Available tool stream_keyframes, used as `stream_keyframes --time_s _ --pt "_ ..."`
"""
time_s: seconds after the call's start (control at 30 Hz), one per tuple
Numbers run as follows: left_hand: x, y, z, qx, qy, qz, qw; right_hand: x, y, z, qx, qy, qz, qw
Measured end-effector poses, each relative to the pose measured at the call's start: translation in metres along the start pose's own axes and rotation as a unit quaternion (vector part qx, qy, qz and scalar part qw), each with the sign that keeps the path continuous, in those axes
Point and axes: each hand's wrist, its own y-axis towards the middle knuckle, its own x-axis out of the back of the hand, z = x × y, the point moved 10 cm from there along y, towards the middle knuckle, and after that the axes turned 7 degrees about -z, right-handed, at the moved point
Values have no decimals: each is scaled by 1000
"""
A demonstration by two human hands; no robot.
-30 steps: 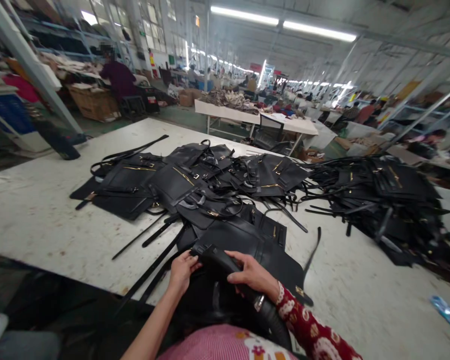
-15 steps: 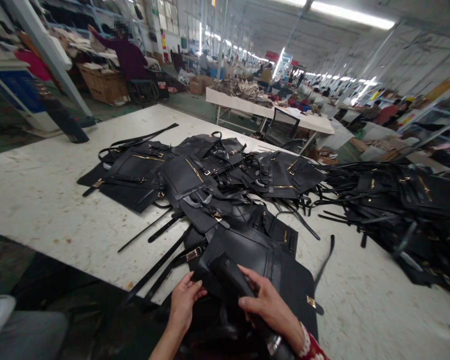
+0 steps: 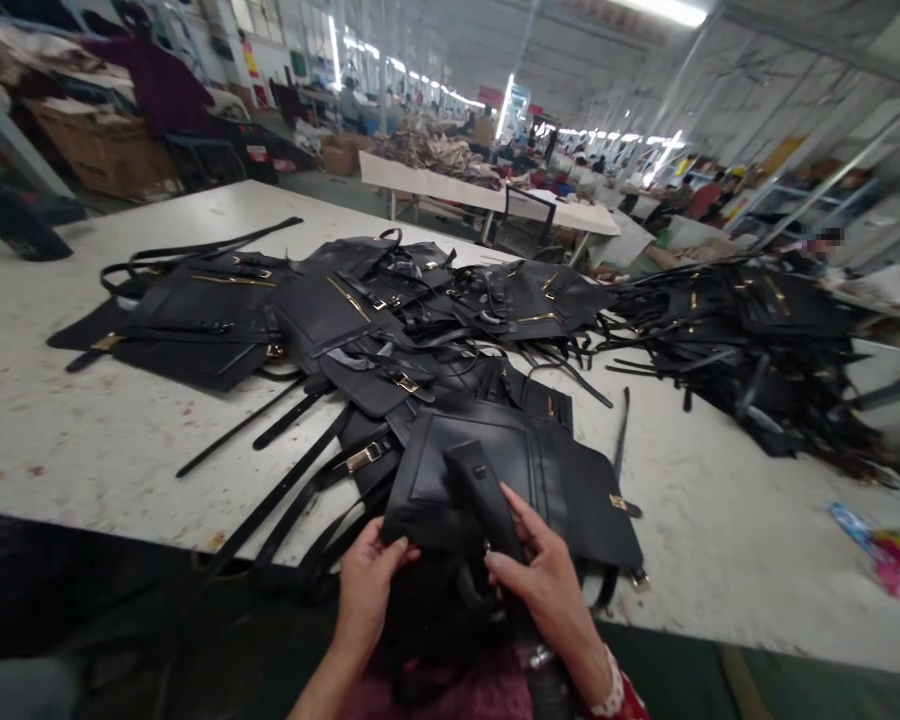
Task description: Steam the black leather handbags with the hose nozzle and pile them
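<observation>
A flat black leather bag panel with gold hardware lies at the near edge of the white table. My left hand pinches the panel's near lower edge, fingers curled over it. My right hand grips a thick black strap that lies across the panel, thumb and fingers closed round it. The strap's lower end runs down toward my lap and is hidden there.
A spread of black bag panels and straps covers the table's middle, and a taller heap sits at the right. Loose straps trail over the near edge. A colourful wrapper lies far right. People work at tables behind.
The view has tilted down and shifted. The panel has been drawn nearer to the table edge, and my right hand has slid along the strap while both hands kept their hold.
</observation>
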Motion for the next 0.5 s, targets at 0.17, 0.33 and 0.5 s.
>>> stream_keyframes --time_s 0.17,0.33,0.5 --pt "-6 1 -10 -5 -60 42 997 81 -68 -8 16 -72 -121 990" --pt "-12 14 -22 8 -9 48 999 127 -121 -26 26 -123 -198 972" --pt "5 -8 -29 -92 -46 -18 995 150 -131 -23 51 -134 -237 961"
